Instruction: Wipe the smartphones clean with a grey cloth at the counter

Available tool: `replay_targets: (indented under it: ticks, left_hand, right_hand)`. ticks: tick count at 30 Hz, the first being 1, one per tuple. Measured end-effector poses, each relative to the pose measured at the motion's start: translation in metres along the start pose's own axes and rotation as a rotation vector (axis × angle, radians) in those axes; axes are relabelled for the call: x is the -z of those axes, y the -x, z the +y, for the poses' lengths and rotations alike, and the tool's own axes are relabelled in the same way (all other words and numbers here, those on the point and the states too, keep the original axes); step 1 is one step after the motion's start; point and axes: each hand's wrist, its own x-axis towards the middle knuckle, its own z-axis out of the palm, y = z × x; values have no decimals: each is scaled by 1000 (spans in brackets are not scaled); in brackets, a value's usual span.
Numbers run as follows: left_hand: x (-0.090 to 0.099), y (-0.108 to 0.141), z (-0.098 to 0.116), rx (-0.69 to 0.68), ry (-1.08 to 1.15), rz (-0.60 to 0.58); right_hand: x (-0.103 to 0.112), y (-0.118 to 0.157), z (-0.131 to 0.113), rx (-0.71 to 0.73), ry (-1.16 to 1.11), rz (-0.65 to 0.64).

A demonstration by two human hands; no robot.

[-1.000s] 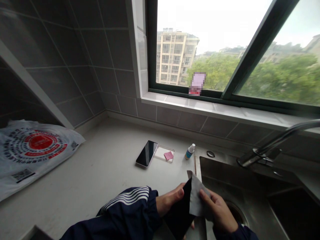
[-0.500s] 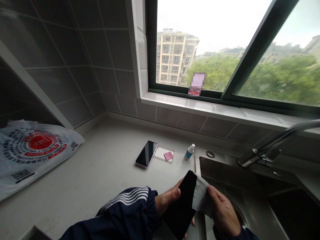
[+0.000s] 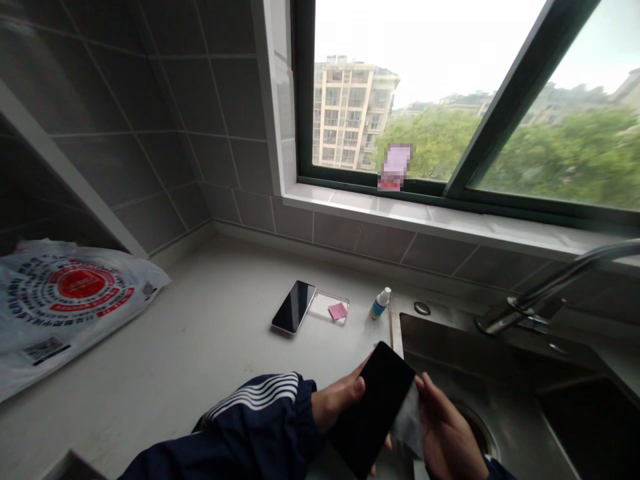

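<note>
Head view: left hand (image 3: 337, 400) gripping black phone (image 3: 370, 413) by edge, above steel sink (image 3: 480, 360) rim. Right hand (image 3: 445, 430) pinching grey cloth (image 3: 409, 423) against phone's underside. On tabletop (image 3: 200, 360): second phone (image 3: 294, 307), clear case (image 3: 327, 307), small spray bottle (image 3: 380, 303).

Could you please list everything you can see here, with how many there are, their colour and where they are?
held smartphone: one, black, between both hands
grey cloth: one, grey, against the held smartphone
countertop: one, off-white, below the window
lying smartphone: one, black, on the countertop
plastic tray: one, clear, beside the lying smartphone
sticky note: one, pink, on the plastic tray
small bottle: one, white and blue, near the sink
plastic bag: one, white with red print, countertop's left
sink: one, stainless steel, right
faucet: one, silver, behind the sink
window: one, dark green frame, ahead
left hand: one, navy striped sleeve, on the held smartphone
right hand: one, on the grey cloth
</note>
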Motion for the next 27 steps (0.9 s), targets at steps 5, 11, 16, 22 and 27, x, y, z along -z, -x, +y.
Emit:
replay_targets:
  ticks: [5,11,16,22,27]
  left_hand:
    - [8,-2,-8,45,43,56]
    - [15,-3,-11,163,39,22]
    - [13,-3,-9,67,9,-18]
    - [22,-3,-23,97,86,3]
    - [24,-4,-24,7,67,49]
  right_hand:
    - [6,1,-8,-164,-297,-71]
    - [10,2,-4,-164,-266,-155]
    - [-1,5,3,-88,-242,-204]
    - [1,4,-1,-106,-257,-198]
    - [12,-1,-3,-111,-247,-208]
